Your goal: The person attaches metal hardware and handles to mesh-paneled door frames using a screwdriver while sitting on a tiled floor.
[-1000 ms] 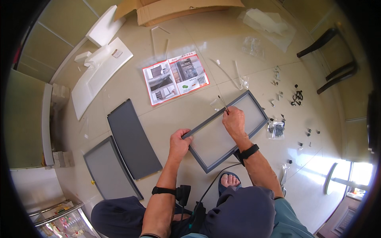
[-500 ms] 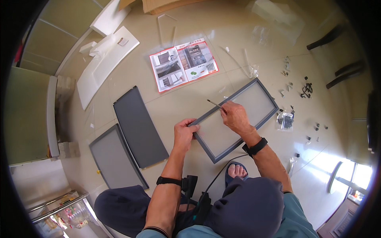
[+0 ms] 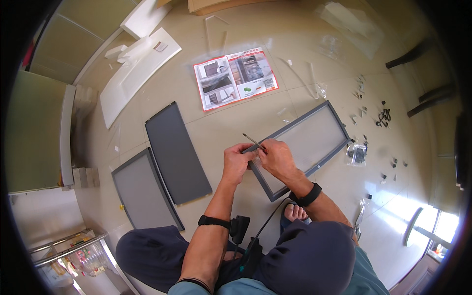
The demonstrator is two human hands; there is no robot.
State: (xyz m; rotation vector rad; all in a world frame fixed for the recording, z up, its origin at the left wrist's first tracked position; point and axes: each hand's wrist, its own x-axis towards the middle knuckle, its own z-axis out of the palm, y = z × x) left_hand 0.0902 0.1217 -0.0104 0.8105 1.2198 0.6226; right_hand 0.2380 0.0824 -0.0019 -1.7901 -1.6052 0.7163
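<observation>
My right hand [image 3: 278, 158] is closed round a screwdriver [image 3: 251, 139], its thin shaft sticking out up and to the left. Close beside it, my left hand [image 3: 238, 161] has thumb and fingers pinched on the near left edge of a dark grey framed panel [image 3: 314, 135] with a pale, translucent middle. Whether a small part is also between those fingers is hidden. The panel slants away to the right in front of my knees. On the left lie a solid dark grey panel [image 3: 179, 152] and a second framed panel [image 3: 142, 187] with a yellow knob.
An open instruction leaflet [image 3: 236, 78] lies ahead. Black fittings [image 3: 383, 117], small screws and a clear bag of parts [image 3: 356, 153] are scattered to the right. White foam [image 3: 132, 73] lies at the far left, a cardboard box [image 3: 226, 5] at the top. A cable [image 3: 260, 228] runs near my foot.
My right hand has moved left along the panel with the screwdriver, until it meets my left hand. The left fingers have drawn into a pinch at the panel's edge. The view has shifted slightly.
</observation>
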